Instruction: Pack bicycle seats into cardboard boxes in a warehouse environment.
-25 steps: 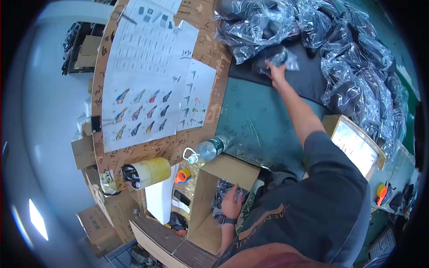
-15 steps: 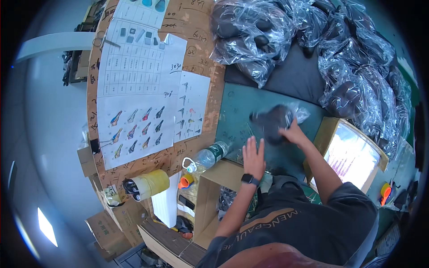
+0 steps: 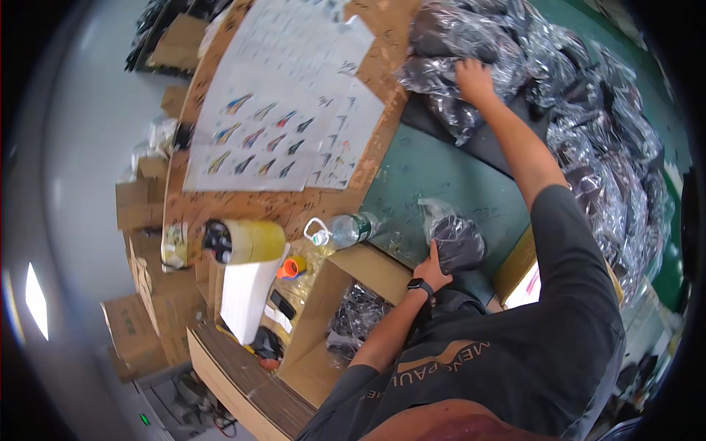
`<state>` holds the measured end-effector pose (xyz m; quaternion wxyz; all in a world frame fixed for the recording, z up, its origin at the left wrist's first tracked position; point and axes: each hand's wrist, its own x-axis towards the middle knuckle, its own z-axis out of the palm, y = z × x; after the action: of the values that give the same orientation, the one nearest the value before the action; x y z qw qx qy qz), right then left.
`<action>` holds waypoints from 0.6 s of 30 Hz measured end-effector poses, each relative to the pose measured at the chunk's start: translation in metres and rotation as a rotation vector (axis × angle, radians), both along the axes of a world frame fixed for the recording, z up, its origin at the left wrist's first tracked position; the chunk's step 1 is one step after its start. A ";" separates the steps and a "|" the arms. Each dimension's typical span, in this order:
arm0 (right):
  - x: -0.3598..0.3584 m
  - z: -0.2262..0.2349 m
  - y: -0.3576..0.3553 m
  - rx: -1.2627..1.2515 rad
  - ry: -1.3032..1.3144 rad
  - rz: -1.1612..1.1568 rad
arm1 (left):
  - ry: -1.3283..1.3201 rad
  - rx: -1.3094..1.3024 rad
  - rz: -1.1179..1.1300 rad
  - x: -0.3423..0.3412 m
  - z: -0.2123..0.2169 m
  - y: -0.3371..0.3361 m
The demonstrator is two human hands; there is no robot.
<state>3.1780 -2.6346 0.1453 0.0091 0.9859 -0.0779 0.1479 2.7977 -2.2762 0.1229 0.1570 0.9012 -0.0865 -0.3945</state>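
A dark bicycle saddle [image 3: 462, 246], partly in a clear plastic bag, lies on the green tabletop in front of my body. My left hand [image 3: 432, 273], with a dark watch on its wrist, is closed on the saddle's near left edge, its index finger lying along the side. Farther off, my right arm reaches to a heap of bagged black saddles [image 3: 460, 33] at the back. There my right hand [image 3: 474, 79] is closed on the crinkled plastic of one bagged saddle; its fingertips are partly hidden in the film.
Left of me an open cardboard box [image 3: 375, 275] holds dark bagged items. Beside it are a clear bottle [image 3: 346, 231], a yellow roll [image 3: 254, 241], an orange cup [image 3: 293, 266] and a phone [image 3: 282, 303]. Picture sheets [image 3: 265, 140] cover a wooden board. More bagged saddles [image 3: 610, 169] line the right.
My right hand has let go of the saddle and moved up to the heap. My left hand, open before, has closed on the saddle, which lies nearer me. The view has turned.
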 end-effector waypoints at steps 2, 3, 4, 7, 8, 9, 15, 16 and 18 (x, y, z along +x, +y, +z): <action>0.018 -0.015 0.003 0.076 0.115 -0.083 | 0.144 -0.189 0.240 -0.015 0.017 0.014; 0.024 -0.025 -0.002 0.168 0.184 -0.140 | 0.133 -0.199 0.269 -0.024 0.020 0.026; 0.023 -0.031 0.005 0.253 0.197 -0.131 | 0.342 -0.575 0.486 -0.039 0.023 0.041; -0.005 -0.033 0.029 0.352 0.250 -0.112 | 0.777 -1.097 1.039 -0.076 0.105 0.084; -0.024 -0.025 0.048 0.385 0.223 -0.084 | 0.869 -1.232 1.108 -0.101 0.114 0.118; -0.043 -0.011 0.067 0.410 0.192 -0.058 | 0.956 -1.385 1.162 -0.125 0.118 0.144; -0.255 -0.057 0.111 0.043 0.015 0.203 | 0.206 -1.227 0.997 -0.156 0.192 0.241; -0.285 -0.057 0.131 0.044 0.096 0.187 | 0.229 -1.153 1.042 -0.174 0.183 0.267; -0.355 -0.068 0.150 -0.026 0.347 0.135 | 0.252 -1.036 1.162 -0.210 0.164 0.318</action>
<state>2.8234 -2.4841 0.0772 0.0249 0.9994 -0.0070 -0.0229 2.5876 -1.9582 0.2866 0.7466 0.5627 0.2441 -0.2577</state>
